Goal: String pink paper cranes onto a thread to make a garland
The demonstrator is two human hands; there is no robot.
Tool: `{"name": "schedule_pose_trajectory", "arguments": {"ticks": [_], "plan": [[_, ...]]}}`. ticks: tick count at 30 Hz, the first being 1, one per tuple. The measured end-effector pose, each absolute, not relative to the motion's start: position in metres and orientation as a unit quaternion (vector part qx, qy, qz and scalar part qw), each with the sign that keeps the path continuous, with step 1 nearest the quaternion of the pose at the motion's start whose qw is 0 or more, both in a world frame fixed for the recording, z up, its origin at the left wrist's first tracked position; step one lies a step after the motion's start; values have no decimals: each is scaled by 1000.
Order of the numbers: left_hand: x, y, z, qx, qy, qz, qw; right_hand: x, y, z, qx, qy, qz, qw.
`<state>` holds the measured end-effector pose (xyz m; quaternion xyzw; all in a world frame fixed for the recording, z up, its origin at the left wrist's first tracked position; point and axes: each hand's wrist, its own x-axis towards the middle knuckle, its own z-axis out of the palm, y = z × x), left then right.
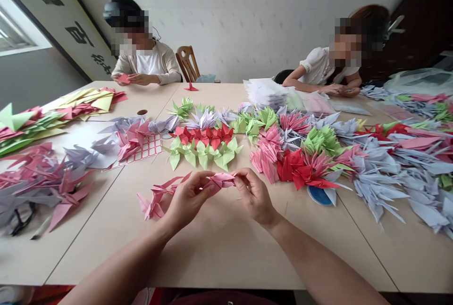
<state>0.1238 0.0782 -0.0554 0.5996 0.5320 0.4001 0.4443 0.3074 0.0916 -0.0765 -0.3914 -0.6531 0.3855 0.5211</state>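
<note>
Pinching a pink paper crane [221,180] with our left hand [189,200] and right hand [254,196], we hold it over the counter [226,258].

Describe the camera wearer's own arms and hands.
The left forearm and right forearm are bare, with no sleeve in view. The left hand and right hand wear no gloves, and no watch or bracelet shows.

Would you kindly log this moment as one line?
left hand: holds pink origami crane | right hand: holds same crane | beside: more pink cranes on table
</note>
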Motion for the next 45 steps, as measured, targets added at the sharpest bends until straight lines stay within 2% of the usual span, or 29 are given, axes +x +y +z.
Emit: {"name": "schedule_pose_trajectory", "arguments": {"ticks": [8,16,22,28,38,41,45], "plan": [[120,81,-63,543,496,417,534,307,91,-76,-371,-624,440,528],[119,83,-61,530,484,399,570,304,93,-79,-367,-610,461,530],[121,83,-61,536,478,414,560,303,90,-77,-373,-627,455,510],[122,80,-59,593,495,402,492,307,95,-73,-400,-590,501,490],[126,77,-60,594,467,395,522,303,99,-74,-337,-591,600,422],[125,79,-61,602,511,380,482,303,100,-77,-360,-566,599,438],[119,79,-60,680,572,340,309,304,101,-79,-387,-552,585,451]]}}
